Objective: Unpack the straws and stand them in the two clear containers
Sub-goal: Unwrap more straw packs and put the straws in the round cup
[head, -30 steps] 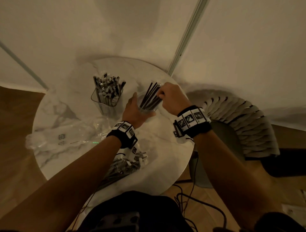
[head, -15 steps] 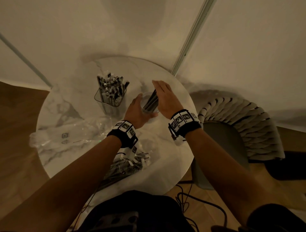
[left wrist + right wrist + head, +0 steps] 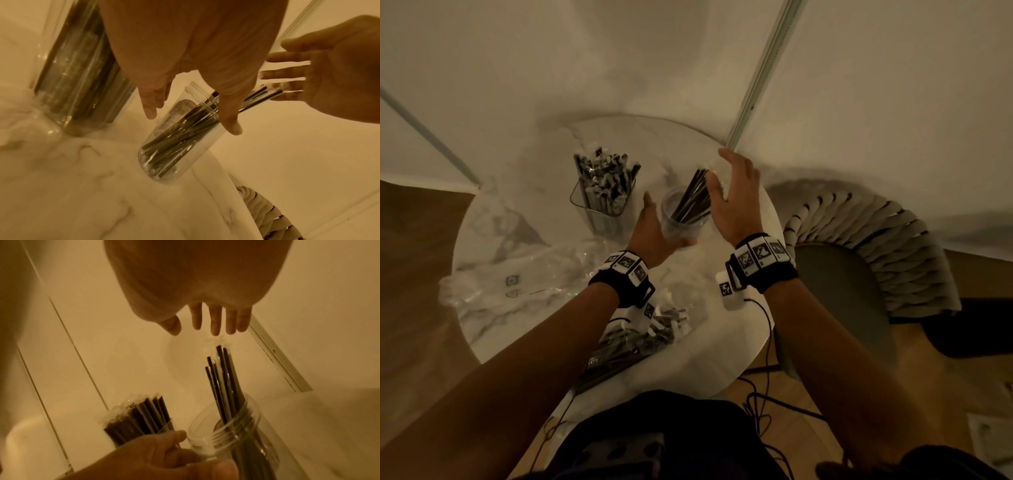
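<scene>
A round clear jar [image 3: 681, 219] stands on the marble table [image 3: 722, 342] with several dark straws [image 3: 693, 192] leaning right in it. My left hand [image 3: 654, 226] is at the jar's left side, thumb raised and fingers [image 3: 228, 110] straight against the jar [image 3: 176, 146]. On the jar's right my right hand [image 3: 736, 195] hovers with fingers spread, holding nothing; the straw tips [image 3: 224, 378] are close below its fingers [image 3: 214, 321]. A square clear container [image 3: 602, 202] packed with wrapped straws stands to the left. A pack of wrapped straws [image 3: 633, 339] lies under my left wrist.
A crumpled clear plastic bag [image 3: 517, 274] lies on the table's left part. A chair with a woven back [image 3: 876, 246] stands right of the table. Cables [image 3: 760, 404] trail off the near table edge. A wall rises right behind the table.
My right hand has let go of the straws in the round jar, opened and drawn back to the right. My left hand's hold on the jar has loosened, fingers straightening.
</scene>
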